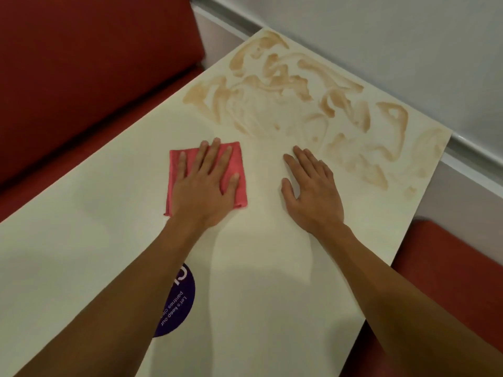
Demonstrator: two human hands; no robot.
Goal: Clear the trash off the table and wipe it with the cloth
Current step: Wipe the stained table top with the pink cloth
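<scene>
the left hand [204, 183] lies flat on the pink cloth [174, 171], palm down, fingers straight and a little spread. it presses on the cloth rather than gripping it. the cloth is folded into a rough square and sits on the cream table [81, 240], about the middle of its width, with its edges showing on both sides of the hand.

the right hand [310, 191] rests flat on the bare table just right of the cloth, not touching it. its fingers are straight and relaxed, the thumb is out to the side, and it holds nothing.

brown smears [272, 99] cover the far end of the table, from the corner by the wall [381, 36] to the right edge. their near edge lies just beyond both hands' fingertips.

a round purple sticker [179, 300] with white lettering sits on the near part of the table, partly hidden under the left forearm. red benches [81, 77] flank the table on the left and right.
</scene>
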